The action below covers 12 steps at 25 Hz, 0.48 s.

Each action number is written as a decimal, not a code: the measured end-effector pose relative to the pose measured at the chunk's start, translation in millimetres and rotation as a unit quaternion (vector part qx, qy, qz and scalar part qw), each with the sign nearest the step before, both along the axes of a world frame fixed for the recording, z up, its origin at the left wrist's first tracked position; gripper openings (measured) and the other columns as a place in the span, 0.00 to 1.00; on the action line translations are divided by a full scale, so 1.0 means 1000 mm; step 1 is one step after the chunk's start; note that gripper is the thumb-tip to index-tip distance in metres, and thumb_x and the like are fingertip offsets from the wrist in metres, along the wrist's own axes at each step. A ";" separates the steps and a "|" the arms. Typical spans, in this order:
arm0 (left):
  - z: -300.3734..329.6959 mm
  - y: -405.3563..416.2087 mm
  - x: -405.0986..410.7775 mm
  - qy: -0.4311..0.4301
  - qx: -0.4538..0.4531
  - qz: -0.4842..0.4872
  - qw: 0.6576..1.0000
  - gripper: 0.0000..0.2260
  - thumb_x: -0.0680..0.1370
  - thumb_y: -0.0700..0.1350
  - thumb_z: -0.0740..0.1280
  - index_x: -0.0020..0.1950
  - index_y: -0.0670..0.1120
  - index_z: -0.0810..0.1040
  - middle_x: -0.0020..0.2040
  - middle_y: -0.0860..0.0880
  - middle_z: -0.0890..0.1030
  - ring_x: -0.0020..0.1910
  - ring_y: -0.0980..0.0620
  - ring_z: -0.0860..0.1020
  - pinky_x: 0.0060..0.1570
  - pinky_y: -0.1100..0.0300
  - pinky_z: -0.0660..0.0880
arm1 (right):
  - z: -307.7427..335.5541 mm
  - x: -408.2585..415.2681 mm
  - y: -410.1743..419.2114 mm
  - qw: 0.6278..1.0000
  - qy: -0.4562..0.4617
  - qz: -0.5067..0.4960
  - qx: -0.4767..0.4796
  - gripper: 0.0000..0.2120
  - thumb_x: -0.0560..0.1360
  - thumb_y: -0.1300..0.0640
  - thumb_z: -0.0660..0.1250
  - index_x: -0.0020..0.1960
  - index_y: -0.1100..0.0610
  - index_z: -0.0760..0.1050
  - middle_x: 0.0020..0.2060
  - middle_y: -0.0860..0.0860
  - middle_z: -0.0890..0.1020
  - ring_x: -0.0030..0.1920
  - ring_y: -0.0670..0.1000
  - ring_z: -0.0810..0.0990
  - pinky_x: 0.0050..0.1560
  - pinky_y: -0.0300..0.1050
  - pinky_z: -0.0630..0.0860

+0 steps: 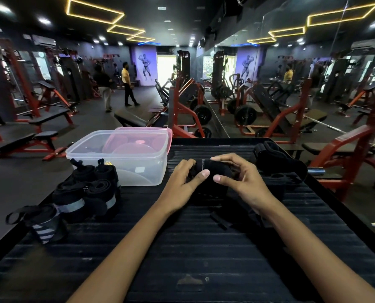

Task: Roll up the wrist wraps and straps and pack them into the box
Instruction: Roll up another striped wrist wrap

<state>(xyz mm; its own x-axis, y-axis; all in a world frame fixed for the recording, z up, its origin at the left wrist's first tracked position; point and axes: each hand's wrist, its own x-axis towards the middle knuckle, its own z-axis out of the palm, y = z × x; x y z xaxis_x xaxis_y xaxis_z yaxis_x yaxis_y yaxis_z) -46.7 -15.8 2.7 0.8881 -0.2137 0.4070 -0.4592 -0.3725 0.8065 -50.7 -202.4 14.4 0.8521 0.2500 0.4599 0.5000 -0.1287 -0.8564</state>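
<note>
A black wrist wrap (212, 171), partly rolled, lies in the middle of the ribbed black table (182, 248). My left hand (185, 178) grips its left end and my right hand (240, 173) grips its right end, thumbs on the near side. Its loose tail hangs down toward me under my hands. The clear plastic box (121, 158) stands open at the back left, with nothing packed in it that I can make out. Several rolled wraps (88, 189) sit in front of the box. More black straps (278, 165) lie unrolled at the back right.
A pink lid (147, 133) leans behind the box. One striped rolled wrap (44, 224) stands near the table's left edge. Red gym machines and benches surround the table, a mirror wall runs along the right, and people stand far back on the left.
</note>
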 end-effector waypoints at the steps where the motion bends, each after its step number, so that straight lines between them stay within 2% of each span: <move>1: 0.001 0.000 -0.001 0.002 -0.022 -0.013 1.000 0.20 0.74 0.57 0.67 0.60 0.47 0.74 0.55 0.46 0.76 0.55 0.51 0.76 0.57 0.56 0.73 | 0.000 0.000 0.000 1.000 0.002 -0.006 0.010 0.17 0.71 0.66 0.73 0.58 0.59 0.78 0.55 0.50 0.82 0.58 0.46 0.80 0.60 0.41 0.74; 3: 0.002 0.002 0.000 0.001 -0.056 -0.061 0.997 0.24 0.72 0.50 0.72 0.66 0.55 0.70 0.57 0.49 0.77 0.58 0.53 0.77 0.61 0.57 0.73 | 0.000 0.000 0.000 1.000 0.009 -0.022 0.013 0.15 0.71 0.64 0.73 0.58 0.58 0.80 0.54 0.49 0.83 0.58 0.45 0.80 0.62 0.42 0.73; 5: 0.000 0.004 0.003 -0.031 -0.053 -0.062 0.996 0.21 0.70 0.47 0.74 0.62 0.55 0.75 0.56 0.52 0.80 0.58 0.54 0.78 0.64 0.51 0.73 | -0.003 0.000 0.002 1.000 0.015 -0.027 0.003 0.16 0.72 0.62 0.73 0.59 0.56 0.80 0.56 0.48 0.83 0.61 0.44 0.78 0.65 0.46 0.72; 7: 0.001 0.004 0.004 -0.052 -0.079 -0.028 0.995 0.16 0.70 0.44 0.75 0.56 0.53 0.80 0.54 0.54 0.82 0.58 0.55 0.79 0.63 0.51 0.73 | -0.004 0.002 0.001 1.000 0.017 -0.007 -0.002 0.20 0.71 0.62 0.74 0.62 0.53 0.78 0.59 0.47 0.81 0.63 0.47 0.77 0.66 0.51 0.72; 8: 0.003 0.004 0.004 -0.040 -0.105 -0.019 0.994 0.15 0.70 0.42 0.76 0.55 0.51 0.81 0.53 0.54 0.83 0.56 0.56 0.80 0.60 0.55 0.74 | -0.004 0.002 0.000 1.000 0.024 0.014 0.011 0.21 0.70 0.63 0.74 0.62 0.53 0.77 0.58 0.48 0.81 0.61 0.50 0.78 0.64 0.53 0.74; 10: 0.005 0.005 0.004 -0.018 -0.138 -0.038 0.990 0.16 0.70 0.39 0.76 0.56 0.49 0.81 0.53 0.54 0.83 0.55 0.57 0.80 0.56 0.62 0.74 | -0.002 0.001 -0.002 0.998 0.032 0.038 0.041 0.20 0.69 0.66 0.74 0.59 0.55 0.77 0.55 0.54 0.82 0.52 0.57 0.80 0.58 0.57 0.76; 12: 0.002 0.008 0.005 -0.032 -0.109 -0.069 0.991 0.21 0.68 0.38 0.77 0.60 0.47 0.79 0.57 0.52 0.81 0.59 0.57 0.78 0.59 0.64 0.72 | -0.001 0.002 -0.004 0.998 0.033 0.022 0.057 0.18 0.69 0.66 0.74 0.57 0.57 0.77 0.51 0.56 0.83 0.48 0.59 0.81 0.56 0.56 0.77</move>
